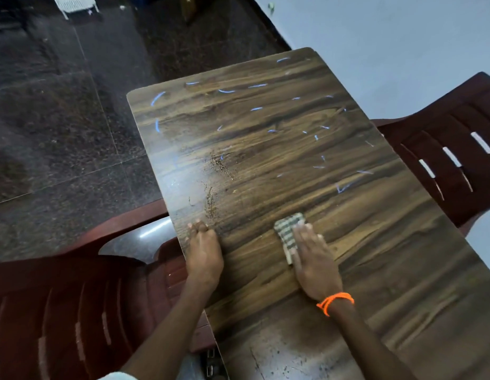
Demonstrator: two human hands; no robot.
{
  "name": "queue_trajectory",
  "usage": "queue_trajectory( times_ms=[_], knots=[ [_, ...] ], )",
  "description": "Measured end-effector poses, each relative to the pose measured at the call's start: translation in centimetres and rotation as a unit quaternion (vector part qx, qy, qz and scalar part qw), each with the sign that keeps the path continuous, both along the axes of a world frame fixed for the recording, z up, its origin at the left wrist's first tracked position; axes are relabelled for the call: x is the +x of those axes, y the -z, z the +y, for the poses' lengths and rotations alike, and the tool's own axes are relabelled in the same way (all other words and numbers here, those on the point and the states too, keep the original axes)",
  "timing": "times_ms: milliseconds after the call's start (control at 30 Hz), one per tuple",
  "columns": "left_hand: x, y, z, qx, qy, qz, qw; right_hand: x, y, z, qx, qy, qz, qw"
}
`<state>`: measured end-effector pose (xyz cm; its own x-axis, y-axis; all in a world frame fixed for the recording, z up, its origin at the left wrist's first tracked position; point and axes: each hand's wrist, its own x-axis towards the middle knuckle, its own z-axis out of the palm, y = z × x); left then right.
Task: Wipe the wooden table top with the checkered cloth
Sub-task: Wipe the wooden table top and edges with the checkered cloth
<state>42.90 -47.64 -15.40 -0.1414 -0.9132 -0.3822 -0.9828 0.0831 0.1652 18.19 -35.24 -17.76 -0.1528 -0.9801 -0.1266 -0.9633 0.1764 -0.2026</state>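
Note:
The wooden table top (279, 149) fills the middle of the view, marked with pale streaks and lines of small crumbs (220, 167). My right hand (312, 259) lies flat on the folded checkered cloth (287, 231), fingers straight, pressing it onto the wood; the cloth's far end sticks out past the fingertips. At the table's left edge my left hand (204, 250) rests on the wood with its fingers curled at the tips, just below a crumb line. An orange thread band circles my right wrist.
A dark red plastic chair (73, 297) stands at the table's left side and another red chair (452, 149) at its right. Dark granite floor (60, 119) lies beyond, a pale wall (403, 37) at the right. A white object sits on the floor far back.

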Motion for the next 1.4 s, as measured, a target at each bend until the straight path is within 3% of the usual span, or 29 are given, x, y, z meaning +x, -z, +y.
queue_trajectory(
  times_ms=[133,200,367,467,600,833,1000,1200,1267,1400],
  knots=[
    [0.3,-0.4,-0.2,0.018,0.004,-0.025,1.0,-4.5,0.6,-5.3,0.006,0.186,-0.007,0.983],
    [0.0,-0.7,-0.2,0.012,0.006,-0.038,0.999,-4.5,0.6,-9.6,0.003,0.215,-0.011,0.976],
    [-0.6,-1.3,0.0,-0.006,0.001,-0.027,1.0,1.1,0.8,-17.0,0.001,0.085,-0.008,0.996],
    [-0.6,-2.0,0.1,-0.003,-0.002,-0.023,1.0,3.5,1.1,-15.1,0.007,-0.057,-0.017,0.998],
    [-0.7,-2.6,0.0,0.006,0.001,-0.021,1.0,0.0,0.3,-12.5,0.02,-0.19,-0.024,0.981],
    [-0.9,-2.7,-0.5,0.014,0.003,-0.027,1.0,0.7,0.9,-22.9,0.003,0.018,-0.028,0.999],
    [-0.6,-2.8,-0.5,0.014,-0.02,-0.006,1.0,7.0,1.2,-27.1,0.009,-0.076,-0.033,0.997],
    [0.7,-1.2,-0.1,0.023,-0.044,0.039,0.998,7.2,1.1,-18.0,-0.001,-0.261,-0.027,0.965],
    [1.1,-1.8,0.1,0.035,-0.044,0.06,0.997,4.6,0.8,-15.4,0.006,-0.256,-0.022,0.966],
    [1.8,-2.9,0.4,0.035,-0.089,0.106,0.99,3.1,0.5,-15.6,0.015,-0.109,-0.012,0.994]
  ],
)
